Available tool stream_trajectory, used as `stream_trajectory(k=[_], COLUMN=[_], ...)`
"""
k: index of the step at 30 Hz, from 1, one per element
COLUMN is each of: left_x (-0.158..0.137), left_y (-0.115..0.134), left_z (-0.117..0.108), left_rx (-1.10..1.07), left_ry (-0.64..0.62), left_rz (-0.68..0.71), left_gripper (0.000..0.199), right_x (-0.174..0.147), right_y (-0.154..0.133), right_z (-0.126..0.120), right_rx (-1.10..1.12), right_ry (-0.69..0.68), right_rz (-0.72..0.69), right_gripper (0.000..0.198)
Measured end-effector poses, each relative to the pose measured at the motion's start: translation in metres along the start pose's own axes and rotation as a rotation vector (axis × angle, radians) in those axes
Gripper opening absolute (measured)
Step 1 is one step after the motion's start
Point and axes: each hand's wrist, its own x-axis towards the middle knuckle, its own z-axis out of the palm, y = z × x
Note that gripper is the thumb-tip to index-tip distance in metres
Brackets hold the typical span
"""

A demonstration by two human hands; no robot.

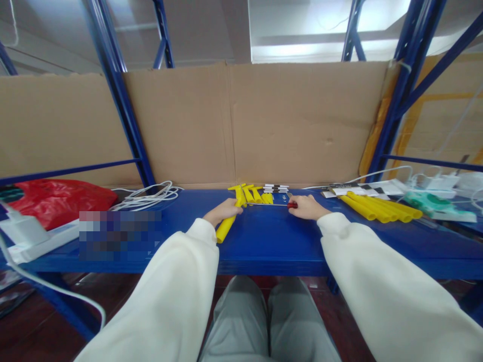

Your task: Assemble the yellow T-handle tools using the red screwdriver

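Cardboard walls off the back of the blue bench, so room for moving lies mainly toward the front edge and sideways, between the red bag at left and the yellow tubes at right, which probably lie apart to leave working space mid-bench. There the left grip is closed around a yellow piece, its lower end slanting toward the front edge. The right grip is wrapped around the handle of a screwdriver, held nearly level with its shaft toward the piece, likely so the left steadies it; whether the tip touches is too small to tell. Just behind, yellow fittings, striped sticks and tiny bits lie near the cardboard, seemingly kept within reach.
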Motion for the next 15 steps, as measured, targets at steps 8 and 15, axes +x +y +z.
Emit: stream_trajectory(k=[8,15], left_x=[-0.0002,-0.0006], left_y=[0.0011,0.0008], left_z=[0.0007,0.0008], left_rx=[0.007,-0.015], left_ry=[-0.006,-0.010], left_rz=[-0.022,-0.022], left_gripper=[0.014,0.014], right_x=[-0.0005,0.0002], right_y=[-0.0009,0.0029], right_z=[-0.0006,0.0028], right_rx=[-0.057,0.017], right_ry=[-0.018,0.030], right_rz=[0.018,-0.010], right_gripper=[0.011,0.021])
